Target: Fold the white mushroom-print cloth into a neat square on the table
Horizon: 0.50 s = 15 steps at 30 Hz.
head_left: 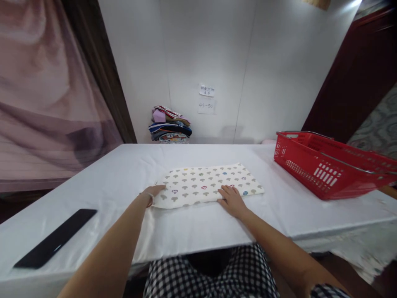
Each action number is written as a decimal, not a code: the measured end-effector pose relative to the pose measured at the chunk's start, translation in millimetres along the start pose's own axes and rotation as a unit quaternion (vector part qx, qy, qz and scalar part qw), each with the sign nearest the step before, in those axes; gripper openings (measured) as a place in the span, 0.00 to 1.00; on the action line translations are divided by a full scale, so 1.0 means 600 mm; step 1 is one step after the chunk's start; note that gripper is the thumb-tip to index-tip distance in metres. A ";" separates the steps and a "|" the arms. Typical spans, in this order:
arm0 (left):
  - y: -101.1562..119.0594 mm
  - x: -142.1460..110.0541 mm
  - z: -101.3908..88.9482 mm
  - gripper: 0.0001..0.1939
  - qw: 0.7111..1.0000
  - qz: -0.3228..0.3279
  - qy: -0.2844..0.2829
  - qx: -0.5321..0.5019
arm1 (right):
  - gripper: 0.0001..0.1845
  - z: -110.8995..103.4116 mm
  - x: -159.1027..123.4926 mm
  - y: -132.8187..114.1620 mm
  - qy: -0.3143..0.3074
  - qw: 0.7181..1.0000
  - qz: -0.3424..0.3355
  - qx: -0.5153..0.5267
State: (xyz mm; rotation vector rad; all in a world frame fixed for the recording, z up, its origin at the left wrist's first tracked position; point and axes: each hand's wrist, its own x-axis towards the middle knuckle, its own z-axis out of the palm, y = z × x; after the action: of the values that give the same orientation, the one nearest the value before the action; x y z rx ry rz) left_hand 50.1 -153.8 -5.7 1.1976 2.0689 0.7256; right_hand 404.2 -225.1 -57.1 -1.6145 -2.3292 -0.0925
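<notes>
A white cloth printed with grey and a few coloured mushrooms lies folded flat in the middle of the table. My left hand, with a bracelet at the wrist, rests at the cloth's left edge, fingers stretched out and partly hidden by the hand itself. Over the near edge, right of centre, my right hand lies flat on the fabric with its fingers apart.
A red plastic basket stands on the right of the white-covered table. A black flat object, perhaps a phone, lies front left. Behind the table's far edge is a stack of folded clothes, with paper notes on the wall.
</notes>
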 end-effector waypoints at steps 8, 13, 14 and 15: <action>0.011 -0.009 -0.005 0.23 0.956 -0.123 -0.019 -0.266 | 0.25 0.003 0.001 0.003 0.017 1.000 -0.004 0.023; 0.012 -0.009 -0.009 0.21 0.939 -0.133 -0.074 -0.308 | 0.25 0.000 0.001 0.001 0.013 1.000 0.001 0.029; 0.011 -0.009 -0.010 0.20 0.935 -0.136 -0.090 -0.315 | 0.25 -0.001 0.001 0.001 0.012 0.999 0.003 0.029; 0.009 -0.009 -0.012 0.19 0.931 -0.138 -0.103 -0.321 | 0.25 -0.001 0.001 0.001 0.011 0.999 0.005 0.029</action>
State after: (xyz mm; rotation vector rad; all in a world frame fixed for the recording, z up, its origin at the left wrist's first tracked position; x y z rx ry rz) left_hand 50.1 -157.3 4.1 0.5693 1.5869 0.9861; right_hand 404.4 -224.6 -56.3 -1.5884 -2.2856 -0.0389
